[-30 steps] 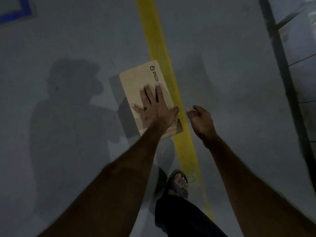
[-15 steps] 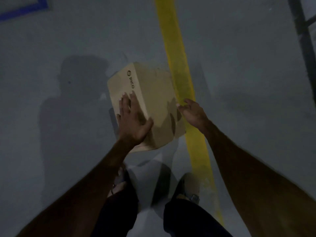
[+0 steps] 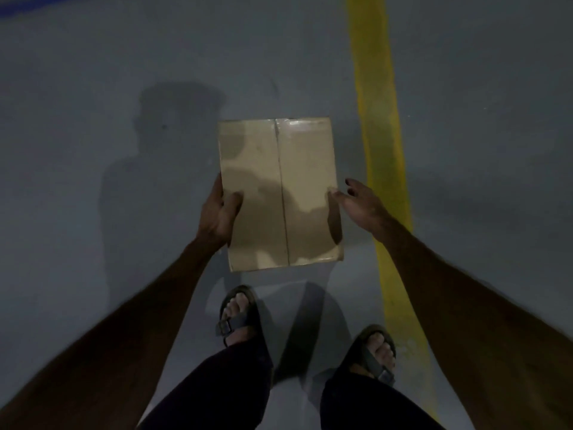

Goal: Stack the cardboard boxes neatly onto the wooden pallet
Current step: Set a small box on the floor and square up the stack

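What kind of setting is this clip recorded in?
Probably a warehouse or similar industrial floor, dimly lit. The grey painted floor carries a yellow lane line and a strip of blue marking at the top left, and a person carries a taped cardboard box. No pallet is in view.

The tan rectangular cardboard box is looking matt and papery, with glossy clear tape glinting along its far edge. The grey floor is showing smooth, its yellow painted stripe flat and slightly worn.
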Demonstrator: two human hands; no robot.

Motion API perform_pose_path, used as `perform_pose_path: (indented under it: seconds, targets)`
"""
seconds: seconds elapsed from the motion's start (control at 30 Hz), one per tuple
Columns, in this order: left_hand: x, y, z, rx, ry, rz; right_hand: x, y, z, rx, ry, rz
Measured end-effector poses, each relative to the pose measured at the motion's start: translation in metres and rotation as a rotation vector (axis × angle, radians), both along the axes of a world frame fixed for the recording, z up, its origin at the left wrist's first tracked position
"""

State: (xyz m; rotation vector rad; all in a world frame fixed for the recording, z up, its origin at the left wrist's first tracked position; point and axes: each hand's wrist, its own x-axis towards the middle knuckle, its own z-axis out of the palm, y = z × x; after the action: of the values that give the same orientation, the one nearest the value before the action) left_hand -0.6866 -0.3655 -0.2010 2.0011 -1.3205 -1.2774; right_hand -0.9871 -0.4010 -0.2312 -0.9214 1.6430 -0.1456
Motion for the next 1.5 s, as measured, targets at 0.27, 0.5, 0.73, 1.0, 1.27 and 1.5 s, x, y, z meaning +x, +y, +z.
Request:
perform_pose_path:
  seconds: [0.27, 0.5, 0.73, 1.0, 1.27, 1.5]
  targets:
    - [-0.003, -0.003, 0.0, 0.176, 0.15, 0.211, 0.045, 0.014, 0.016, -0.034, -0.244, -0.223]
    - [0.001, 0.009, 0.108, 0.183, 0.359, 0.403, 0.029, 0.003, 0.138, -0.083, -0.262, -0.188]
    - [0.017, 0.023, 0.314, 0.136, 0.766, 0.717, 0.048, 0.019, 0.323, -0.159, -0.447, -0.494]
    - [0.058, 0.087, 0.525, 0.208, 0.856, 0.795, 0.115, 0.029, 0.54, -0.129, -0.491, -0.42]
    - [0.136, 0.137, 0.642, 0.1, 0.934, 0.834, 0.213, 0.049, 0.682, -0.112, -0.436, -0.098]
    - [0.204, 0.15, 0.69, -0.062, 0.854, 0.997, 0.299, 0.026, 0.701, -0.091, -0.653, -0.016]
